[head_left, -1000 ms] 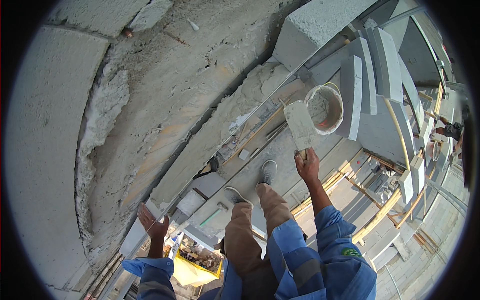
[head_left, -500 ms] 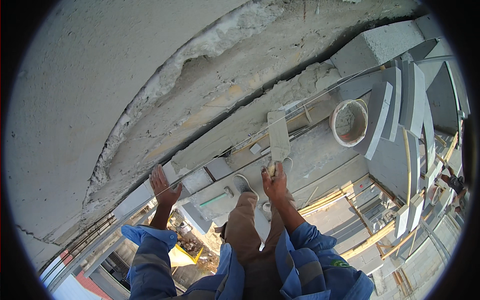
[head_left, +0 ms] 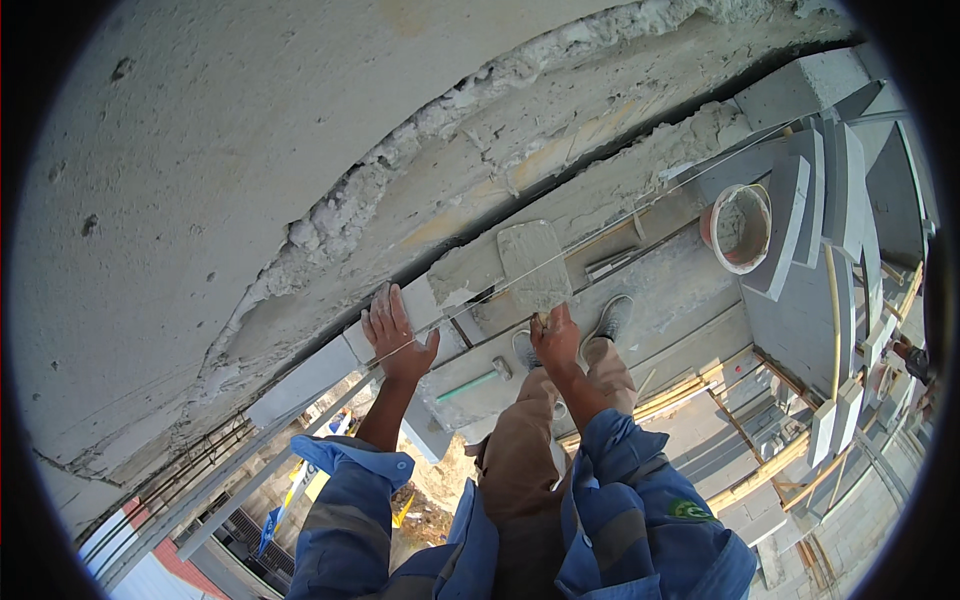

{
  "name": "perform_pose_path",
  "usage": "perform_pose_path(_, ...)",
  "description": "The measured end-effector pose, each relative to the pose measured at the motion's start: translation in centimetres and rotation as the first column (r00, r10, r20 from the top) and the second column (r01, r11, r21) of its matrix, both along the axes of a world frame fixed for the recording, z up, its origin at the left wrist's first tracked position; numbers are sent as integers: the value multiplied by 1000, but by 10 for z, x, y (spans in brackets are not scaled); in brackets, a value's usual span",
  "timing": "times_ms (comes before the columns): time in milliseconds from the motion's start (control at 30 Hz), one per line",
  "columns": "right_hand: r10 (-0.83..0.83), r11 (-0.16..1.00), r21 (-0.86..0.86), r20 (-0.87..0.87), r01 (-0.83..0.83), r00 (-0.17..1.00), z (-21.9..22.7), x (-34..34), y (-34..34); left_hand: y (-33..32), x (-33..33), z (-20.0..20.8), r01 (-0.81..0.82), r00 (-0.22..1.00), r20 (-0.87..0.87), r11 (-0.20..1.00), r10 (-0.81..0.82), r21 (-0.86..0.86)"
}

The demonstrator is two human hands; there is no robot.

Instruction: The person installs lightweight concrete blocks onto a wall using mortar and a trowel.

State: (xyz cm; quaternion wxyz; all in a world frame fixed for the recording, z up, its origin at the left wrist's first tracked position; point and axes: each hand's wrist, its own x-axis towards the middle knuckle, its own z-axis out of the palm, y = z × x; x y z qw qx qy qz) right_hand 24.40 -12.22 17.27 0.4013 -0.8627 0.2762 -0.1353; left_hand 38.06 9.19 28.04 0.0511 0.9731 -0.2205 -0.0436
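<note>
My left hand (head_left: 396,338) lies with spread fingers on the top of a pale block (head_left: 424,306) in the wall course, right beside a taut string line (head_left: 470,302). My right hand (head_left: 556,343) is closed round the handle of a trowel. The broad trowel blade (head_left: 532,262), smeared with grey mortar, is over the mortar bed (head_left: 595,208) along the wall top, and the string crosses in front of it. Whether the blade presses on the mortar I cannot tell.
A mortar bucket (head_left: 712,232) stands at right beside stacked grey blocks (head_left: 785,225). A hammer with a green handle (head_left: 468,387) lies on the planks near my shoes (head_left: 614,318). Overhead runs a rough concrete beam (head_left: 250,180). At lower left, the ground drops far below. Another person's hand (head_left: 912,357) shows at far right.
My right hand has brought the trowel leftward to the wall top, its blade now turned broad side up. My left hand has slid right along the blocks. The whole view has shifted somewhat.
</note>
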Motion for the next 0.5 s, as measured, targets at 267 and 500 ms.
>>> perform_pose_path(267,173,985,8,-162,-174,972,22,-6,74,9,1,-4,5,1000,-7,1000,-5,31)
perform_pose_path(500,328,944,127,-308,-303,893,22,-79,55,12,-3,-6,3,1000,-14,1000,-3,24)
